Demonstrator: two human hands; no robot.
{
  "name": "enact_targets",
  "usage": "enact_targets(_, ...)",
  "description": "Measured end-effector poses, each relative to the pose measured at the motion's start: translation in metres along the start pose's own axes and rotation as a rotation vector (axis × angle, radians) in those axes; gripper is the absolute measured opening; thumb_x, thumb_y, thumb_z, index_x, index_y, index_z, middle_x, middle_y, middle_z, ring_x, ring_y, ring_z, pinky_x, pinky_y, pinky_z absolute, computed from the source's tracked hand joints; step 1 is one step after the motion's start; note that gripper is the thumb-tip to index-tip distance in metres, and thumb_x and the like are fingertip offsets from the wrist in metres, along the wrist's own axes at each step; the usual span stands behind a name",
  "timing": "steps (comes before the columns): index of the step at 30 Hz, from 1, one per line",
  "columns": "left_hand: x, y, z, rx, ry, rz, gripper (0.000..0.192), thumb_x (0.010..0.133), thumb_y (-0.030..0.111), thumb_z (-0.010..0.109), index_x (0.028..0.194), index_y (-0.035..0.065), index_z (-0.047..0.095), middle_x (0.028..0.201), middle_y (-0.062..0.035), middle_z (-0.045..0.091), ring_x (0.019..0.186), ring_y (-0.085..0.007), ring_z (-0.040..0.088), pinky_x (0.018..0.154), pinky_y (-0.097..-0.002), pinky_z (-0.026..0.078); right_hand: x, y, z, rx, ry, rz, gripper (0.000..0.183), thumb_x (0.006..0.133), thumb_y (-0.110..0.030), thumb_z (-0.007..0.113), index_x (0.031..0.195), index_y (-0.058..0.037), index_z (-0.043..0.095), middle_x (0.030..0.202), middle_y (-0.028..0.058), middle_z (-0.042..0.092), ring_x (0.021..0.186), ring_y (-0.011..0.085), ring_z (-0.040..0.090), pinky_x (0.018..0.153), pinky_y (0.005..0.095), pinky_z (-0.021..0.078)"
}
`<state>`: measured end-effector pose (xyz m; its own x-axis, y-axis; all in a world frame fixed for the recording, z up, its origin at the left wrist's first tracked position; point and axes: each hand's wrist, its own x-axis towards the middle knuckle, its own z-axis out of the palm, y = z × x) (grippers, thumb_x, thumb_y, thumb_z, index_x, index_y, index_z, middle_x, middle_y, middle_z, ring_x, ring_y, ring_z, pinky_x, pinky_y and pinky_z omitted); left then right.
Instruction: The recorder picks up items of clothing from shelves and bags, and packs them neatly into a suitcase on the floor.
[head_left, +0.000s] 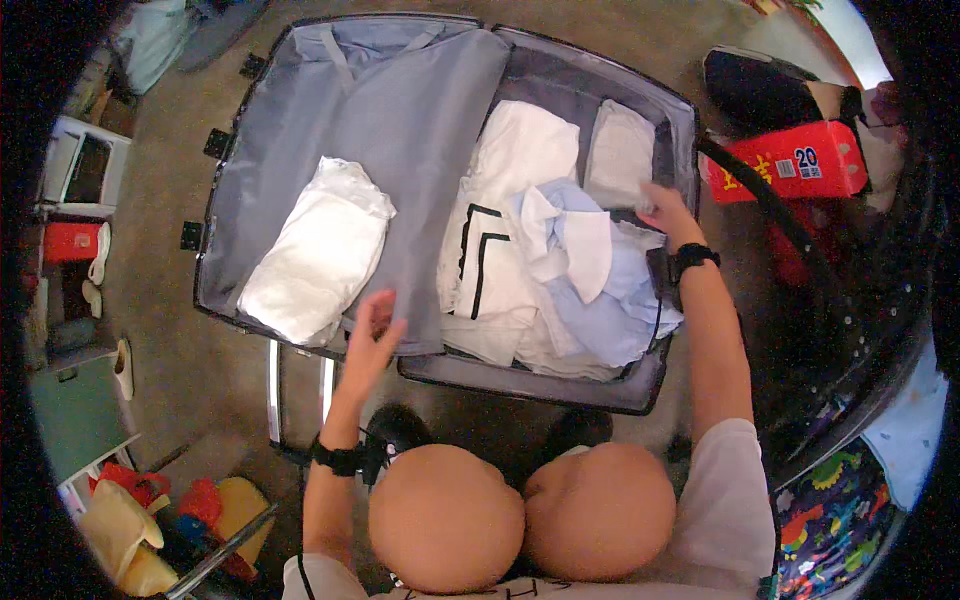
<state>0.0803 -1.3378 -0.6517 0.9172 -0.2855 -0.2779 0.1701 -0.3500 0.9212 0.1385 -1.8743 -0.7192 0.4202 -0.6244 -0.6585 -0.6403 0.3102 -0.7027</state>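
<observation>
An open suitcase (409, 71) with a grey lining lies in front of my knees. My left hand (375, 330) hovers, blurred and empty, by the near edge of its left half, fingers apart. Beside it a folded white cloth bundle (319, 251) lies on the grey divider panel (416, 135). My right hand (670, 214) is at the right side, its fingertips at the lower corner of a small white folded bundle (621, 150); I cannot tell whether they grip it. Below lies a crumpled light-blue garment with white collar (589, 247), next to white clothes with black trim (487, 277).
A red printed carton (787, 161) and a black bag (757, 86) stand right of the suitcase. Its extended metal handle (328, 386) points toward me on the left. Shelves with shoes (124, 367) line the left side. A colourful patterned cloth (832, 517) is at lower right.
</observation>
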Motion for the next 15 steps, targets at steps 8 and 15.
enact_targets(8, -0.003, 0.009, 0.021, 0.527, 0.126, 0.251, 0.048, 0.083, 0.011, 0.060, 0.124, -0.0030, 0.040, 0.118, -0.0227, 0.047, 0.111, -0.0358, 0.045, 0.097, -0.0373, 0.036, 0.040, 0.030, -0.004, -0.866, 0.293, -0.504, 0.062, 0.070, -0.021, 0.070, 0.123, -0.0059, 0.042, 0.105, 0.0196, 0.057, 0.092, 0.0317, 0.058, 0.076, 0.0405, 0.0491)
enact_targets(15, 0.003, 0.009, 0.027, 0.433, 0.132, 0.310, 0.044, 0.082, 0.010, 0.060, 0.120, -0.0029, 0.043, 0.113, -0.0215, 0.048, 0.105, -0.0383, 0.046, 0.091, -0.0392, 0.038, -0.030, 0.006, -0.003, -0.864, -0.116, -0.988, 0.040, 0.078, -0.021, 0.061, 0.114, -0.0050, 0.053, 0.099, 0.0203, 0.062, 0.091, 0.0338, 0.060, 0.081, 0.0381, 0.0470)
